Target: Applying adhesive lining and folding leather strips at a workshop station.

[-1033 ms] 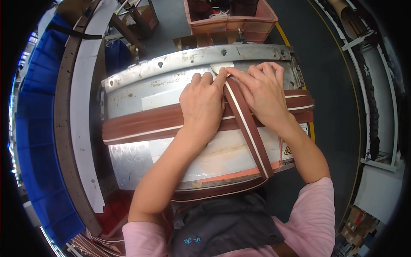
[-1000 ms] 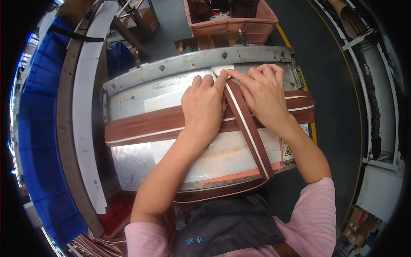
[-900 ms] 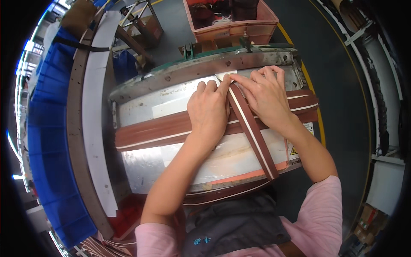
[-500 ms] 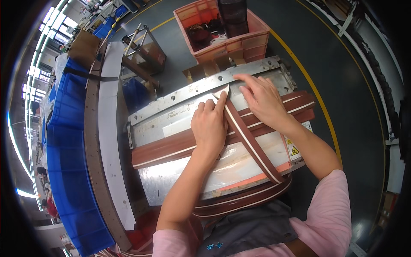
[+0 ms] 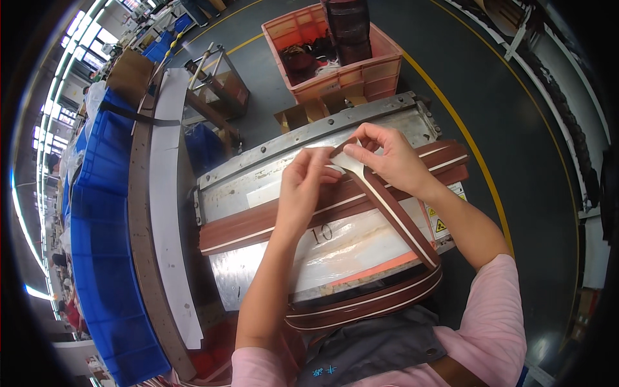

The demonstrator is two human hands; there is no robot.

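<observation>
Between my two hands is the end of a brown strap with a white stripe along it. That end is spread and turned so its pale face shows. My left hand has its fingers bent together at the left edge of this end. On the other side, my right hand pinches the strap end between thumb and fingers. From there the strap slants down over the metal bench plate and loops below its front edge. More brown striped straps lie side by side across the plate, under my hands.
Behind the plate stands a pink plastic crate holding dark items and a dark roll. Small cardboard boxes sit before it. To the left are a long white board and blue bins. Yellow lines mark the floor.
The strap end has been lifted off the plate and spread. My right hand has come down and left onto it, and my left hand has shifted slightly left, from pressing to gripping.
</observation>
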